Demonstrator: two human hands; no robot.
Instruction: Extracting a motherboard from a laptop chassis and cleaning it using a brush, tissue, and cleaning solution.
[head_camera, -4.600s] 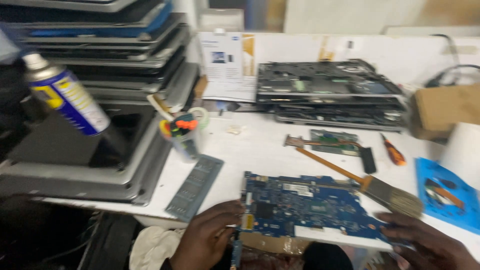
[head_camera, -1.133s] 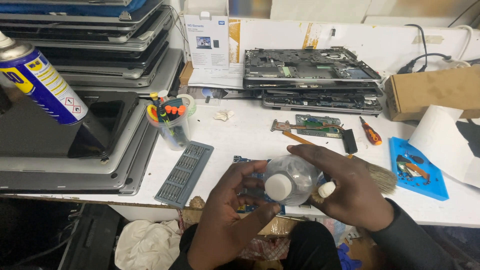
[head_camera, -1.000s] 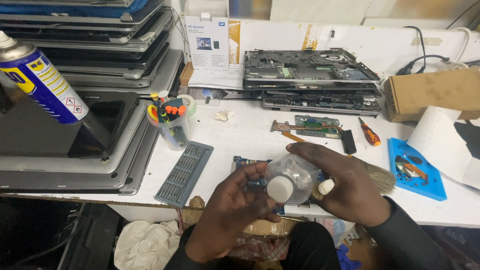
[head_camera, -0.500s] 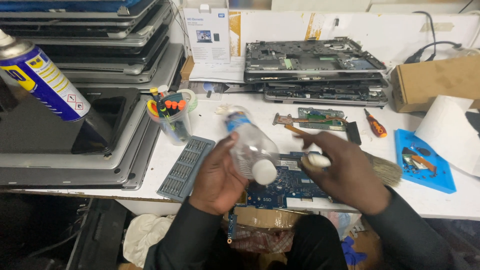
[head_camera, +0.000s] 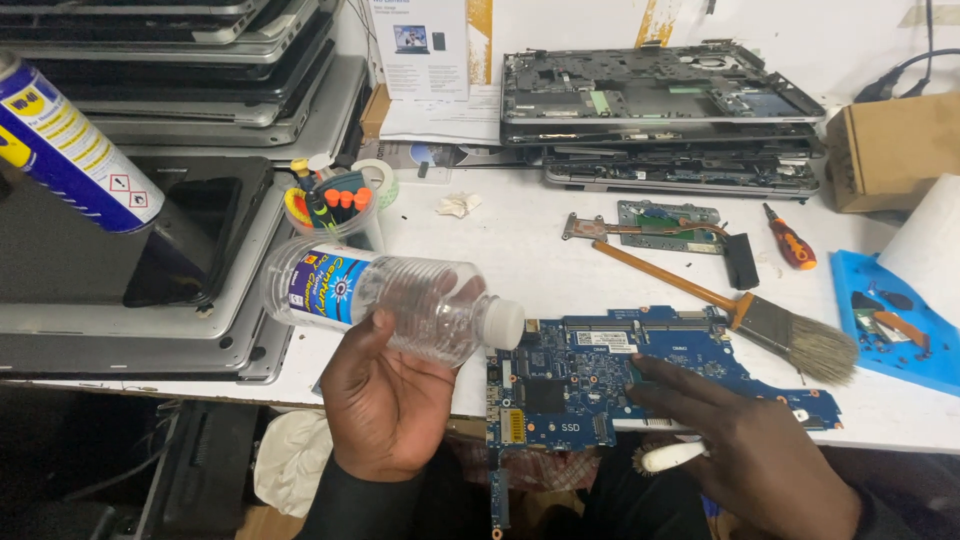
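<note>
Left hand (head_camera: 385, 400) has its grip clamped on a clear plastic bottle (head_camera: 390, 300), held on its side above the desk (head_camera: 520, 240) edge, white cap (head_camera: 503, 324) pointing right, just over the left end of the blue circuit board (head_camera: 640, 375). Bottle has a blue-and-white label at the base end.

Right hand (head_camera: 760, 455) rests fingers on the board's lower right part, pinning it flat. A small white object (head_camera: 672, 456) is tucked between its fingers; can't tell what it is. So that grip is loosely closed on it, fingertips spread on the board.

Board lies at the front edge of the desk, partly overhanging. Paintbrush (head_camera: 740, 315) with orange handle lies just behind it, bristles to the right. Screwdriver (head_camera: 790, 240) with orange handle and a heatsink part (head_camera: 650, 222) further back. Cup of tools (head_camera: 335, 210) left of the bottle. Stacked laptops (head_camera: 200, 90) on the left, opened laptop chassis stack (head_camera: 660, 110) at the back, blue tray (head_camera: 890, 320) far right. Spray can (head_camera: 70, 150) in near left foreground.
</note>
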